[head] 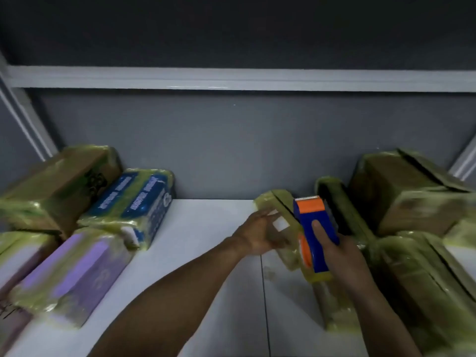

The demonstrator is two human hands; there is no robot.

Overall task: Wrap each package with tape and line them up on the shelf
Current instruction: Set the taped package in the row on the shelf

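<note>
The package being taped [274, 202] sits right of centre in the frame on the white shelf [206, 253]. It is already skinned in yellowish-green tape. Its long axis runs from the lower middle of the frame up towards the grey back wall [231, 140], leaning slightly left at the far end. A white label shows on its upper face.

The blue and orange tape dispenser [315, 228] lies against the package's right side. Its long axis is almost vertical in the frame and its toothed cutter end points up at the wall.

A narrow wrapped package [337, 202] stands just right of the dispenser, close enough to crowd it. Further right are a large brown box [407, 191] and, below it, another wrapped box [417, 279].

At the left of the frame, well apart across bare shelf, are a taped brown box [59, 186], a blue package [144, 202] and a purple package [77, 274]. A pale shelf rail [231, 79] crosses the upper frame.

The left hand [257, 234] comes up from the lower middle with its forearm rising diagonally. Its fingers are stretched flat against the package's left face, though blur softens them. The right hand [342, 256] enters from the lower right and grips the dispenser's body, thumb laid along the blue top.
</note>
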